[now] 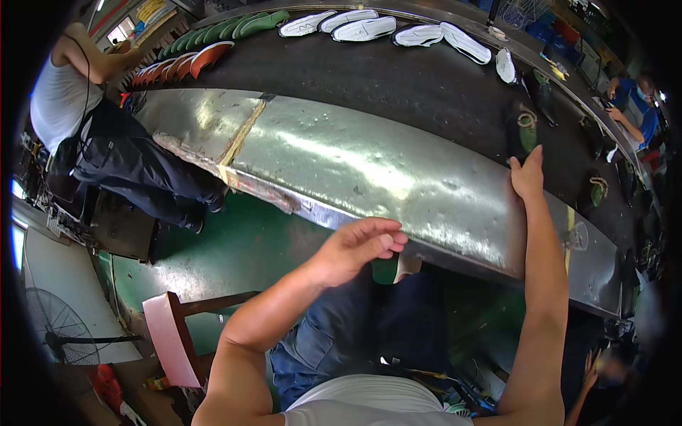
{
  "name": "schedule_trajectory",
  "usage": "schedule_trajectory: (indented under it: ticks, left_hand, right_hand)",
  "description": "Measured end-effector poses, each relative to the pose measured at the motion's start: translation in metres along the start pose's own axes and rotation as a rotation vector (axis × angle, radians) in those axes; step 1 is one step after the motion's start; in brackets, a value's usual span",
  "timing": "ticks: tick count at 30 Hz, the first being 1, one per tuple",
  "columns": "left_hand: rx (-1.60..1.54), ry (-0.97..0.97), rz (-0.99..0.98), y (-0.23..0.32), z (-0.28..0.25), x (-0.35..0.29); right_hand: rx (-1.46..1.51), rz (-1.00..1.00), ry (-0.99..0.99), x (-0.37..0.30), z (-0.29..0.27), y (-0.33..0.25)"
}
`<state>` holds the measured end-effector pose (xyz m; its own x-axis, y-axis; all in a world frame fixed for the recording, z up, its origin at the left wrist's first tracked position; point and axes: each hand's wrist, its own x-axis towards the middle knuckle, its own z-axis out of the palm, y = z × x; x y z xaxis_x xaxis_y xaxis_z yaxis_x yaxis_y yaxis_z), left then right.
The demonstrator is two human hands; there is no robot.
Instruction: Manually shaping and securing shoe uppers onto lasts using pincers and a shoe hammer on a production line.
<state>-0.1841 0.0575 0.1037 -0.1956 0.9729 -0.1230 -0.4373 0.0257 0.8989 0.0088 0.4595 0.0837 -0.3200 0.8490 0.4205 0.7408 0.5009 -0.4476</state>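
Note:
My left hand (362, 245) hovers at the near edge of the metal-topped bench (320, 149). Its fingers are loosely bent and a little apart, with nothing visible in them. Across the bench, my right hand (527, 176) reaches to the dark belt (426, 92). Thumb and fingers are spread at the near end of a green shoe upper (527, 133) with a pale cord loop on top. Whether they touch it I cannot tell. Another green upper with a cord (598, 190) lies further right on the belt.
White shoe pieces (364, 29), green pieces (259, 23) and orange ones (211, 57) line the belt's far side. A clear cup (577, 236) stands on the bench at right. One person (71, 99) works at left, another (643, 106) at far right. A pink-backed chair (170, 341) stands behind left.

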Motion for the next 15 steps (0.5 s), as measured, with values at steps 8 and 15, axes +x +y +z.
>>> schedule_trajectory:
  ticks: [8, 15]
  left_hand:
    - [0.36, 0.557, 0.197, 0.093, -0.107, 0.191]
    - [0.722, 1.071, 0.193, 0.139, -0.239, 0.388]
  right_hand:
    - [-0.18, -0.346, 0.097, -0.014, -0.002, -0.016]
    - [-0.141, -0.43, -0.07, -0.016, -0.004, -0.034]
